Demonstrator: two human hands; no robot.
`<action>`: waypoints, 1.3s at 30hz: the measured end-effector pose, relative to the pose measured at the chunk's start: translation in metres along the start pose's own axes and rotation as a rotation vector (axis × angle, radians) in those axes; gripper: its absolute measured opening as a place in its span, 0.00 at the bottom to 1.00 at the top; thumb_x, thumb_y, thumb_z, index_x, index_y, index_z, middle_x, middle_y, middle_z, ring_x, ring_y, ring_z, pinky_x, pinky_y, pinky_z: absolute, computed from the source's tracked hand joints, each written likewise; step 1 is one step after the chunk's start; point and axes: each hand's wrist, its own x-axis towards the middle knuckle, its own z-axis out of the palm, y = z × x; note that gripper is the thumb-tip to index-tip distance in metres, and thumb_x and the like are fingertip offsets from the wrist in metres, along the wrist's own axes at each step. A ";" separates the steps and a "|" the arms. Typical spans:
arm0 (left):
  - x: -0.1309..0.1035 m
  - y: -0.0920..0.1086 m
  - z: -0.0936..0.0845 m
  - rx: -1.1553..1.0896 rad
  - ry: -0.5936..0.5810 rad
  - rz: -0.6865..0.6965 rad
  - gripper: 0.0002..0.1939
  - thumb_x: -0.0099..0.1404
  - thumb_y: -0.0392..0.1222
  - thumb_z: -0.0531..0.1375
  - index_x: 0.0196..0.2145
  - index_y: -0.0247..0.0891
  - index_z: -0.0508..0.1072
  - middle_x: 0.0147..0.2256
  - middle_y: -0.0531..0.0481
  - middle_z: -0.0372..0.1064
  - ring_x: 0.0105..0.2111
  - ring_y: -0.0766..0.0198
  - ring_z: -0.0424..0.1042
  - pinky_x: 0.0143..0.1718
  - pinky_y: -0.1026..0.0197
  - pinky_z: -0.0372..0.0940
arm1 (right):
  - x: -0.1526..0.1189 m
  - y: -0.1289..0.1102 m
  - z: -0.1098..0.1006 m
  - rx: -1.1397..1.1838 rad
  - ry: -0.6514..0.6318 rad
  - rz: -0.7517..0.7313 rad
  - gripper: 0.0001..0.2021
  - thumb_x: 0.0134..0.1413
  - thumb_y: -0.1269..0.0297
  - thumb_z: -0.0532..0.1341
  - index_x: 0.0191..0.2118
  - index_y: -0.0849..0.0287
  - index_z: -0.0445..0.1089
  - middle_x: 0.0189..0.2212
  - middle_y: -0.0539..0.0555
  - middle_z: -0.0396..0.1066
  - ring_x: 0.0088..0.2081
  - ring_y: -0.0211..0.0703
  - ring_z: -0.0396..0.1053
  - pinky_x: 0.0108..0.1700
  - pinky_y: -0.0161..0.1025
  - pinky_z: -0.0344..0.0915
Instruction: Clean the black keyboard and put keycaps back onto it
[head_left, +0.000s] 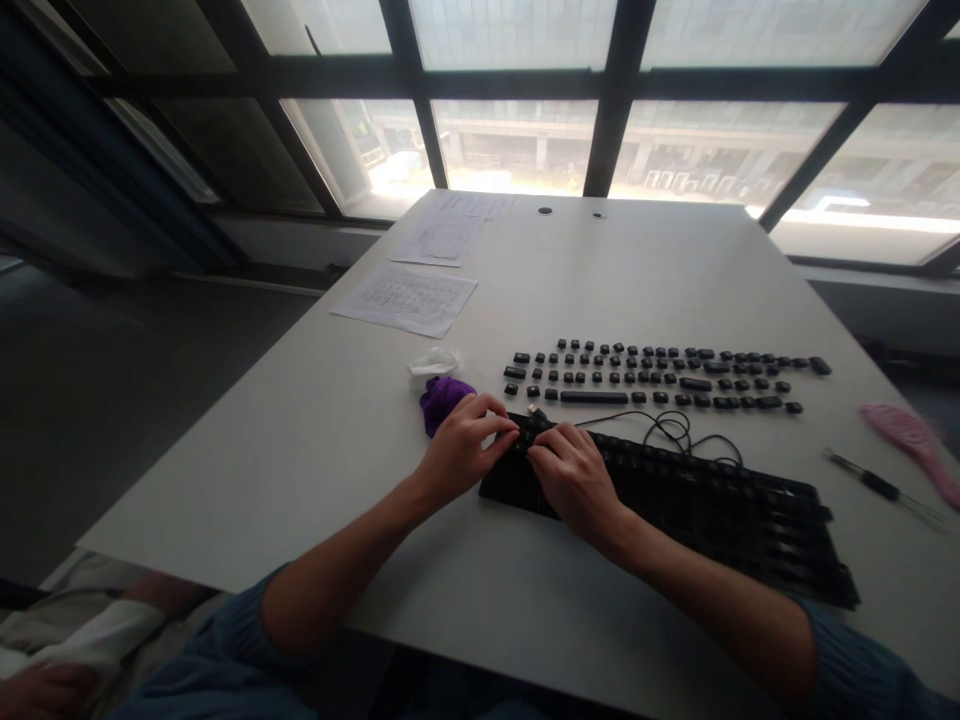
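A black keyboard (pixel 697 515) lies at a slant on the white table, with many keycaps off its frame. Over its upper left corner, my left hand (pixel 466 440) has thumb and forefinger brought together; whatever is between the tips is too small to make out. My right hand (pixel 576 478) rests on the keyboard just to the right, fingers curled and pinched, their contents hidden. Loose black keycaps (pixel 619 377) lie in several rows behind the keyboard, a long space bar (pixel 594 397) among them. The keyboard's cable (pixel 667 425) is coiled between keyboard and keycaps.
A purple cloth (pixel 444 400) and a crumpled white tissue (pixel 435 362) lie beside my left hand. Printed sheets (pixel 409 298) are farther back. At the right are a wire keycap puller (pixel 881 487) and a pink brush (pixel 904 432). Another person's hand (pixel 49 690) shows at lower left.
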 end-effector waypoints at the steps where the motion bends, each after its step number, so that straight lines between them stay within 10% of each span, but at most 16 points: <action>1: 0.000 -0.002 0.001 0.020 -0.022 -0.024 0.08 0.71 0.41 0.61 0.42 0.40 0.80 0.42 0.46 0.74 0.42 0.57 0.70 0.48 0.53 0.68 | 0.000 0.000 0.000 -0.004 0.007 0.000 0.08 0.64 0.74 0.60 0.33 0.58 0.74 0.35 0.55 0.73 0.39 0.47 0.64 0.44 0.44 0.62; 8: 0.002 -0.010 0.007 -0.024 -0.209 -0.066 0.23 0.77 0.48 0.51 0.63 0.35 0.66 0.58 0.41 0.71 0.57 0.53 0.68 0.60 0.49 0.63 | 0.001 0.002 0.001 -0.037 -0.011 -0.062 0.08 0.63 0.76 0.61 0.33 0.59 0.73 0.36 0.55 0.74 0.40 0.48 0.65 0.44 0.45 0.61; 39: 0.000 -0.010 0.006 -0.277 -0.122 -0.174 0.22 0.78 0.52 0.48 0.52 0.35 0.75 0.47 0.41 0.77 0.48 0.55 0.76 0.51 0.54 0.70 | -0.009 -0.006 -0.029 0.044 0.061 0.004 0.08 0.67 0.68 0.61 0.34 0.56 0.73 0.36 0.55 0.76 0.40 0.48 0.67 0.43 0.46 0.62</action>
